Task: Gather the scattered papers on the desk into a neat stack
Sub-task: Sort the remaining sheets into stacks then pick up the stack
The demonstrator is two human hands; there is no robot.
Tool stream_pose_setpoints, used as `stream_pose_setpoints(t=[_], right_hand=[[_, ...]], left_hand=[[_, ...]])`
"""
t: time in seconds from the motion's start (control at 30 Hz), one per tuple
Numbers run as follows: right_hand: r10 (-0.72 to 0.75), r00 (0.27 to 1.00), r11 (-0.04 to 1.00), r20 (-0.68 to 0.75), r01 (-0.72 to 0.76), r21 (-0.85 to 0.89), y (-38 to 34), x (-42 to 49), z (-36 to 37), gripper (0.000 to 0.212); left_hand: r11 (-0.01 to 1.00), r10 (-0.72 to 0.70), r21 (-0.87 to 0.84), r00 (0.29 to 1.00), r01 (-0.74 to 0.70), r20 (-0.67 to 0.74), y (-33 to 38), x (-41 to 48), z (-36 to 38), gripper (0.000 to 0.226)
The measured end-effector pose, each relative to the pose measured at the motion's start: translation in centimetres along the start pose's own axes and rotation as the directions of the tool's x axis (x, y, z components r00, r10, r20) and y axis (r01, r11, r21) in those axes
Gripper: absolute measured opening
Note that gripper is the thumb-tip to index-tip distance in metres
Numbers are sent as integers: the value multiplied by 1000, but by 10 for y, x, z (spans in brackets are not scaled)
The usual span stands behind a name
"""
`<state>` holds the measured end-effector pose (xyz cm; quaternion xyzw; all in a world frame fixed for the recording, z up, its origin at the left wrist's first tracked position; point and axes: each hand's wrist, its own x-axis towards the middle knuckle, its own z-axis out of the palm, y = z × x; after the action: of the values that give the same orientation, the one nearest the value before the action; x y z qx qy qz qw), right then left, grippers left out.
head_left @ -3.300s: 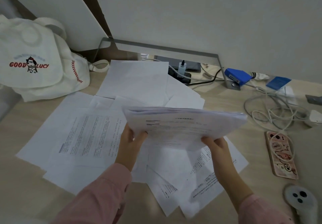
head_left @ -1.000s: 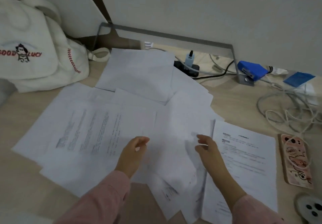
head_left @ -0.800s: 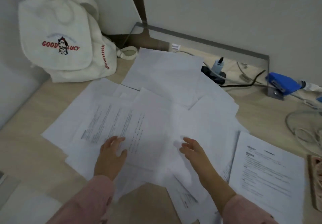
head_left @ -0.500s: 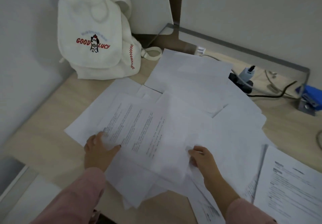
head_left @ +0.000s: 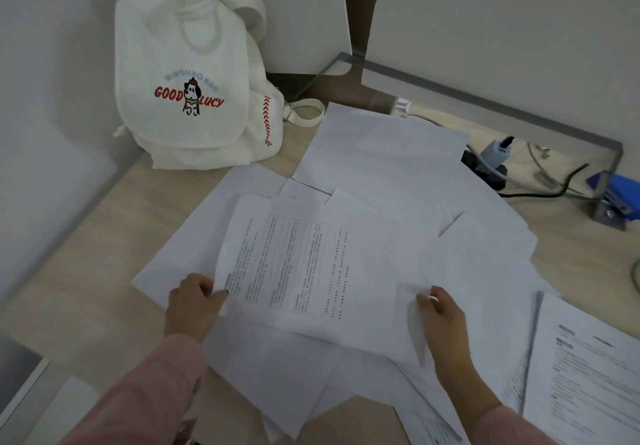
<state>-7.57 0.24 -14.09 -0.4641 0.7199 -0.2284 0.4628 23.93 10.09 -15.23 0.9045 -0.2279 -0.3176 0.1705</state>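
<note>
White backpack (head_left: 194,98) stands back left, blue stapler (head_left: 620,195) far right.

Both arms wear long pink sleeves of soft, plain cloth. The left sleeve (head_left: 149,392), straight below the white backpack (head_left: 194,91), reaches the wrist and ends in a loose, rounded cuff beside the bare left hand (head_left: 194,306). The right sleeve (head_left: 502,427), farther from the backpack, starts partway up the forearm, leaving bare forearm behind the bare right hand (head_left: 441,316).

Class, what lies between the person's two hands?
In the head view, a printed sheet atop loose papers fills the gap from left hand to right hand.
</note>
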Motion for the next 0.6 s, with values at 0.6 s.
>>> stream_pose_setpoints(t=[0.6], right_hand=[[238, 970, 697, -42, -140, 704, 3, -13, -50, 23]], left_hand=[[879, 157, -477, 941, 5, 300, 12, -5, -41, 19]])
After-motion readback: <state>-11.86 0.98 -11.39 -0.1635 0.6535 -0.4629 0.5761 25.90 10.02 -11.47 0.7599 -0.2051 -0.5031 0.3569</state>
